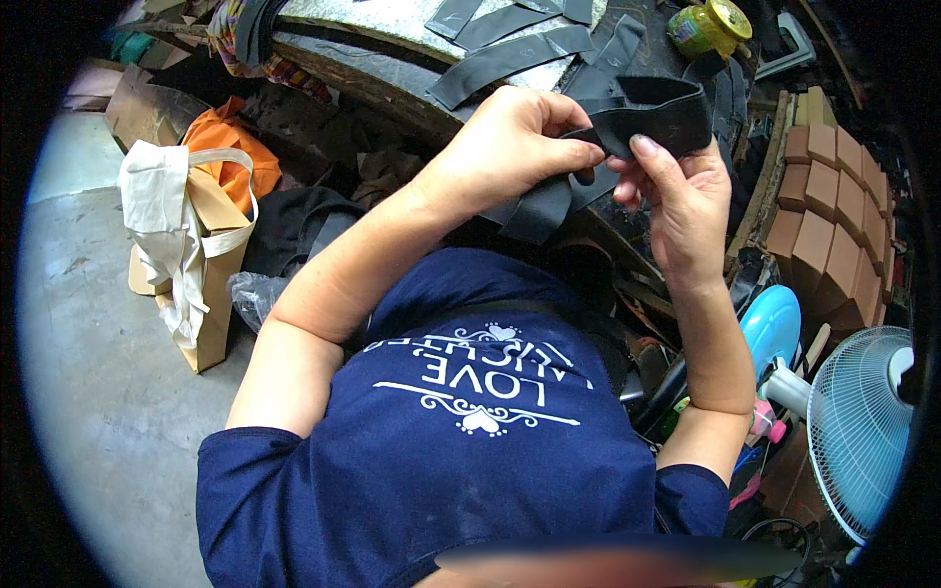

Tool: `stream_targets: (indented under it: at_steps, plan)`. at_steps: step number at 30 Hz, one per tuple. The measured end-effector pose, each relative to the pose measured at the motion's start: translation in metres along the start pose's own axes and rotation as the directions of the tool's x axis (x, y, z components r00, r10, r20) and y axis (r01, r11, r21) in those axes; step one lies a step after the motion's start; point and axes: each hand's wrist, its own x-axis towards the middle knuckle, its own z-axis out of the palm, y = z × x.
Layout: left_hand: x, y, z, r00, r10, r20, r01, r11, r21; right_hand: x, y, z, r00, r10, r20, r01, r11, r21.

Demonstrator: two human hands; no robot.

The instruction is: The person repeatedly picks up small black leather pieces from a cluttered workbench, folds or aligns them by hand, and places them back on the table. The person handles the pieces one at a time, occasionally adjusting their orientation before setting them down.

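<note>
Head view — I see left hand [520,142] and right hand [681,191] pinching a black strap [662,118] by the bench [368,18] edge.

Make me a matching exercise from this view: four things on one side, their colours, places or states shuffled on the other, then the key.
Things:
1. strip
2. jar
3. fan
4. bag

Descriptions:
A. light blue, at the lower right
B. white, at the left
C. black, held by the left hand and the right hand
D. yellow, at the upper right

Right pairs: 1-C, 2-D, 3-A, 4-B
</note>
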Motion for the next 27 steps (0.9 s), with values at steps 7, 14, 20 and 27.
stream_targets:
  at_steps: [7,14,20,27]
  plan:
    - [0.000,-0.004,-0.003,0.997,-0.053,0.061,0.068,0.956,-0.286,0.001,0.013,-0.002,0.998,-0.033,-0.046,0.035,0.999,0.035]
    - [0.002,-0.005,-0.006,0.993,-0.101,0.061,0.113,0.963,-0.243,0.002,0.007,-0.006,0.996,-0.085,-0.025,0.086,0.996,0.009]
    - [0.002,-0.003,-0.004,0.992,-0.107,0.063,0.117,0.976,-0.183,0.001,0.010,-0.001,0.998,-0.020,-0.054,0.018,0.999,-0.035]
    - [0.002,-0.003,-0.004,0.993,-0.099,0.071,0.112,0.974,-0.197,0.001,0.009,-0.004,1.000,0.002,-0.027,-0.002,1.000,-0.018]
